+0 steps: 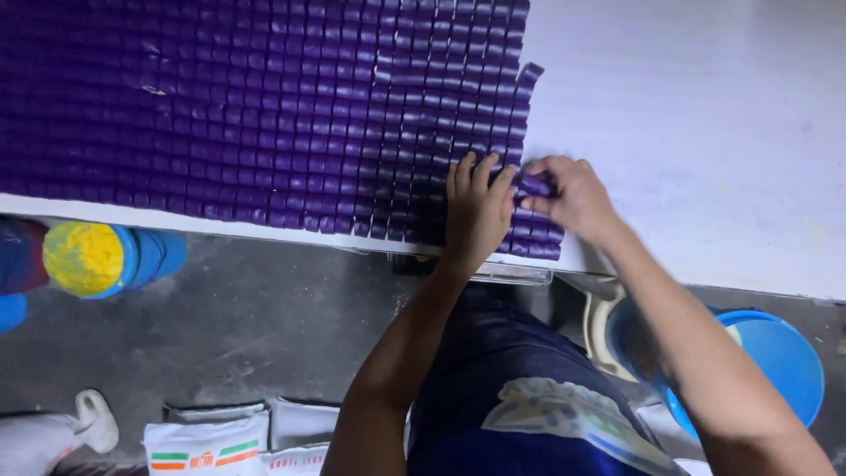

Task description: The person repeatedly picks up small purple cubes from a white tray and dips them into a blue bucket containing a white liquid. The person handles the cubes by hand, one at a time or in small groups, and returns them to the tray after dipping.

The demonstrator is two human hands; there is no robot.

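left hand (476, 210) flat (fingers spread), right hand (571, 196) pinching

Small glossy purple pieces (264, 106) lie in tight rows across the white table (705, 132).

At the bottom left of the frame we see two white sacks (207, 445) lying flat on the floor, one bearing orange and green stripes, the other (300, 436) red print.
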